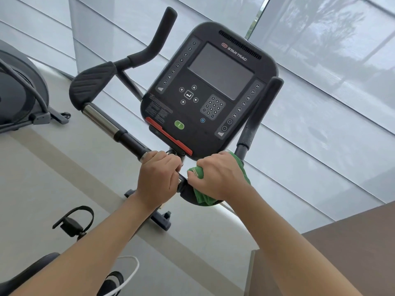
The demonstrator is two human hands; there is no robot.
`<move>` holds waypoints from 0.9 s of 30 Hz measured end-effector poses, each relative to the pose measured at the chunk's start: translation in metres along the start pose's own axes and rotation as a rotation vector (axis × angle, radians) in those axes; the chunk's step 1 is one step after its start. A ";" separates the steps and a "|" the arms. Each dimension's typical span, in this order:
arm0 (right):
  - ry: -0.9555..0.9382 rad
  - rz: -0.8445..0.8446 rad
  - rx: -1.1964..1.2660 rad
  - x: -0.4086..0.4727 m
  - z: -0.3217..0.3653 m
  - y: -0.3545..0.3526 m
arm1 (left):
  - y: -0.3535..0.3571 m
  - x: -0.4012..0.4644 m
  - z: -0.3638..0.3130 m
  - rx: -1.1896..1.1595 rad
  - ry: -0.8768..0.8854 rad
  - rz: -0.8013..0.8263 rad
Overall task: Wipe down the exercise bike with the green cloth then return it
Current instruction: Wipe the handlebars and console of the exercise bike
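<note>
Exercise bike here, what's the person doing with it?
A person is wiping down the exercise bike. The right hand grips a green cloth wrapped against the handlebar just below the console, while the left hand grips the bar beside it, near the centre post. The console screen is dark. The cloth is in use on the bar, not yet returned anywhere.

Second exercise machine (19,92) far left of fingers; white cable (130,272) below them; brown surface (342,253) lower right.
</note>
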State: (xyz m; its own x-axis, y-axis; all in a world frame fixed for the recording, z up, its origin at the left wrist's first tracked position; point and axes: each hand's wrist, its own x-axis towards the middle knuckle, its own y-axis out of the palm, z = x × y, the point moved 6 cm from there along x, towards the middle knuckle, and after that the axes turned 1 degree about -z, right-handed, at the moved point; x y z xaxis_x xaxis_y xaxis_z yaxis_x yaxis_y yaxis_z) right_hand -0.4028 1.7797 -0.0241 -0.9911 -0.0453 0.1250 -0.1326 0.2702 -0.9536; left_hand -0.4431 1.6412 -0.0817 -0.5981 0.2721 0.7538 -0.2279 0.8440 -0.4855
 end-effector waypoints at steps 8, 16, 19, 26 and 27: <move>0.029 -0.021 0.018 -0.002 0.003 -0.001 | 0.000 -0.003 0.004 -0.016 -0.010 0.081; 0.102 -0.242 0.126 -0.070 0.031 0.011 | 0.002 -0.004 0.007 -0.022 -0.009 0.060; 0.016 -0.256 0.125 -0.068 0.025 0.012 | 0.004 -0.003 0.007 -0.003 0.007 0.020; -0.077 -0.116 0.095 0.010 0.001 -0.005 | 0.008 -0.004 0.008 0.017 0.017 0.006; -0.082 -0.096 0.093 0.016 -0.001 -0.005 | 0.008 -0.004 0.008 0.017 0.016 0.006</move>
State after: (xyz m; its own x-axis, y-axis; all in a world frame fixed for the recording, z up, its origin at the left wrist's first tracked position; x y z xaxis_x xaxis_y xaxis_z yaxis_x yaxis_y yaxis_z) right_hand -0.4177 1.7791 -0.0173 -0.9694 -0.1461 0.1975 -0.2213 0.1710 -0.9601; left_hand -0.4486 1.6435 -0.0919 -0.5869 0.2848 0.7579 -0.2372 0.8346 -0.4972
